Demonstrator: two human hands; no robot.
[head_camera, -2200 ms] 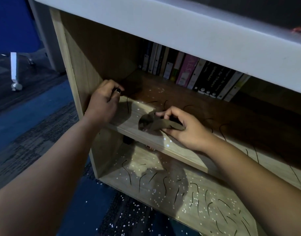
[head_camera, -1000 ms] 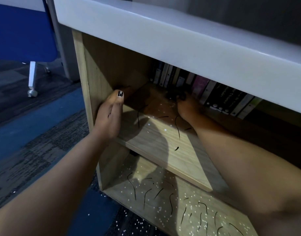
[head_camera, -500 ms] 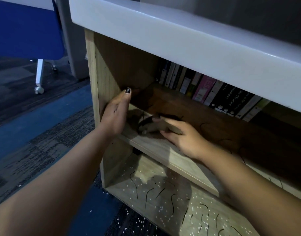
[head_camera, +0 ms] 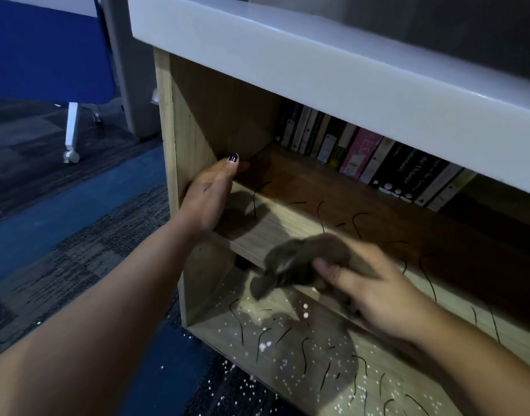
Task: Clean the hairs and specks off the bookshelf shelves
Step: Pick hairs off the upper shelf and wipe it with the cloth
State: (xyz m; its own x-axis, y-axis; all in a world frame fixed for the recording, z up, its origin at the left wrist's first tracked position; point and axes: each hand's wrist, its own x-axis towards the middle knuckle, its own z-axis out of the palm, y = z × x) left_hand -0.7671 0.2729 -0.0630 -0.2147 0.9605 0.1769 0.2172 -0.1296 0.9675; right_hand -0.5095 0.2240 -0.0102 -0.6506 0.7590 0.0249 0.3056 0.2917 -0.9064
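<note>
My right hand (head_camera: 374, 295) grips a crumpled brown cloth (head_camera: 293, 262), blurred, just past the front edge of the wooden middle shelf (head_camera: 275, 226). White specks fall from the cloth toward the bottom shelf (head_camera: 314, 349). Dark curved hairs (head_camera: 359, 220) lie across the middle shelf, mostly to the right of the cloth. The bottom shelf carries several hairs and many white specks. My left hand (head_camera: 209, 196) rests flat with straight fingers against the bookshelf's left side panel (head_camera: 167, 139) at middle-shelf height.
A row of upright books (head_camera: 362, 154) stands at the back of the middle shelf. A thick white top (head_camera: 317, 61) overhangs the bookshelf. White specks dot the dark and blue carpet (head_camera: 227, 382) in front. A blue chair with a white castor leg (head_camera: 71, 133) stands at far left.
My right hand drew the cloth from the shelf's back by the books to its front edge and over it, and specks are falling. The left hand stayed on the side panel.
</note>
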